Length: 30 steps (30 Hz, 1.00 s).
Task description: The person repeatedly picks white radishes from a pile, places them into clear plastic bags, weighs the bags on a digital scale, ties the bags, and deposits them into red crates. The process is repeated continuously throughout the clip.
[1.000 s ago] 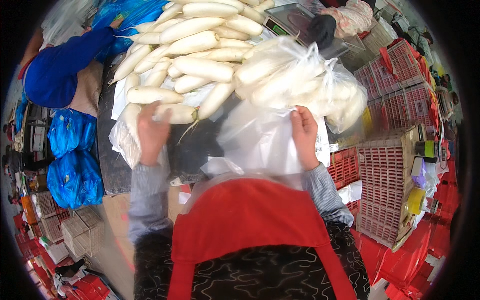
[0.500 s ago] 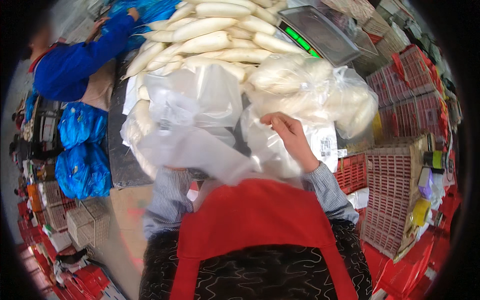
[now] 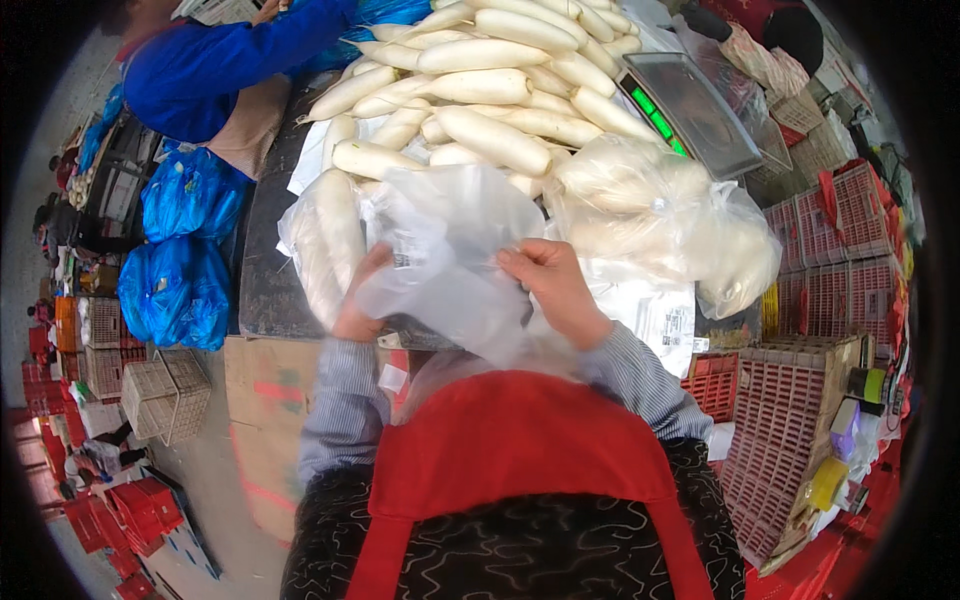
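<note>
dark and scuffed, the table (image 3: 265,300) shows bare mainly along its left side; its near edge is partly hidden by the forearms and the red apron (image 3: 520,450). stacked crates (image 3: 840,225) rise at the right, bent by the lens and fading into the black rim. a heap of white radishes (image 3: 490,90) covers the far side, its top cut off by the frame. beside it, the scale (image 3: 690,110) has a lit green display, too small to make out.

the clear bag (image 3: 450,230) hangs between the two hands, in front of the heap. the right hand (image 3: 560,290) has thumb and fingers pinched together on its right edge. the left hand (image 3: 362,295) is at its other side, fingers hidden behind the film, so i cannot tell whether they are closed on it. just left lies a filled bag (image 3: 325,235) of radishes, partly covered; more bagged radishes (image 3: 650,215) sit at the right. a co-worker in blue (image 3: 220,70) is cut off at the upper left.
</note>
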Each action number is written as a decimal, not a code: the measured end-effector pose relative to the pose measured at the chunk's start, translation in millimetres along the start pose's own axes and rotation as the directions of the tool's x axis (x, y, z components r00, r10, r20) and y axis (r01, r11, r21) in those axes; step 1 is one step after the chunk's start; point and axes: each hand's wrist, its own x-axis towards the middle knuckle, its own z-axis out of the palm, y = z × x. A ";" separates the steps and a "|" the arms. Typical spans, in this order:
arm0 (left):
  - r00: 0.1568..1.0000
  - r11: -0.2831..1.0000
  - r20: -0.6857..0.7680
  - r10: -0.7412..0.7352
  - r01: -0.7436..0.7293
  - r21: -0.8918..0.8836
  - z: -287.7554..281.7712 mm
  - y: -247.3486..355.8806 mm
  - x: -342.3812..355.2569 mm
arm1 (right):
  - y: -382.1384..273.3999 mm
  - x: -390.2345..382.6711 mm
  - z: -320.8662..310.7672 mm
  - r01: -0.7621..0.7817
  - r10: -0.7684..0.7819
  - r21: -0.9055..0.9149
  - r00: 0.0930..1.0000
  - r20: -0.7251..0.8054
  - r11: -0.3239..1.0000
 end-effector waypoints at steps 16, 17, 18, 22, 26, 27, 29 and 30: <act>0.954 0.242 -0.034 0.298 -0.041 0.969 -14.5 22.2 -16.7 | -15.5 -4.1 -33.7 0.085 -0.102 0.534 0.995 0.004 0.841; 0.921 0.162 -0.197 0.336 0.150 0.975 -26.9 33.0 -19.4 | -27.3 -1.9 -44.2 0.087 -0.145 0.719 0.989 0.019 0.689; 0.847 0.039 -0.349 0.402 0.365 0.930 -33.1 38.2 -21.3 | -32.8 -1.2 -43.3 0.002 -0.082 0.689 0.993 0.083 0.725; 0.739 -0.079 0.200 0.643 -0.196 0.977 -24.4 26.5 -28.6 | -52.4 -4.4 -5.4 -0.025 0.013 0.131 0.996 0.087 0.991; 0.800 -0.146 0.536 0.271 -0.516 0.844 -15.6 13.5 -30.1 | -76.7 7.1 19.8 0.445 -0.131 -0.272 0.688 0.714 0.853; 0.865 0.079 0.403 0.299 -0.443 0.893 -17.9 13.7 -31.5 | -81.6 20.1 13.5 0.585 -0.111 -0.276 0.538 0.835 0.762; 0.976 0.465 0.059 0.211 -0.153 0.872 -28.2 20.3 -41.4 | -70.3 69.7 2.8 0.219 -0.098 -0.187 0.859 0.502 0.958; 0.979 0.517 -0.003 0.206 -0.106 0.850 -33.6 23.4 -47.8 | -61.8 108.2 -5.6 0.430 -0.343 -0.721 0.898 0.277 0.544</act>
